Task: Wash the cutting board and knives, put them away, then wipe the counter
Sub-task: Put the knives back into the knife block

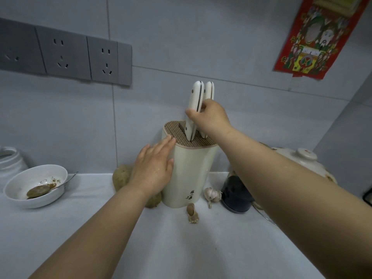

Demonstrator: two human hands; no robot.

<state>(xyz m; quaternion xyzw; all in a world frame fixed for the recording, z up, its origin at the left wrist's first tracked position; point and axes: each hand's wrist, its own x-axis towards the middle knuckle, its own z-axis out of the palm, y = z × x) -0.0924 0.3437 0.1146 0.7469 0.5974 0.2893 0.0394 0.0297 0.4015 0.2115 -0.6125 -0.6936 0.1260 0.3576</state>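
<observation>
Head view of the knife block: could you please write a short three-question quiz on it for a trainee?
1. True or false: the left hand lies with straight fingers against the knife block.
2. What does the right hand grip? A) a white knife handle B) a sponge C) a cutting board
3. Fill in: the bowl with brown residue sits on the counter to the block's ___.
Key: 1 true; 2 A; 3 left.

Small black Chinese characters mark the knife block (188, 170), unreadable.
</observation>
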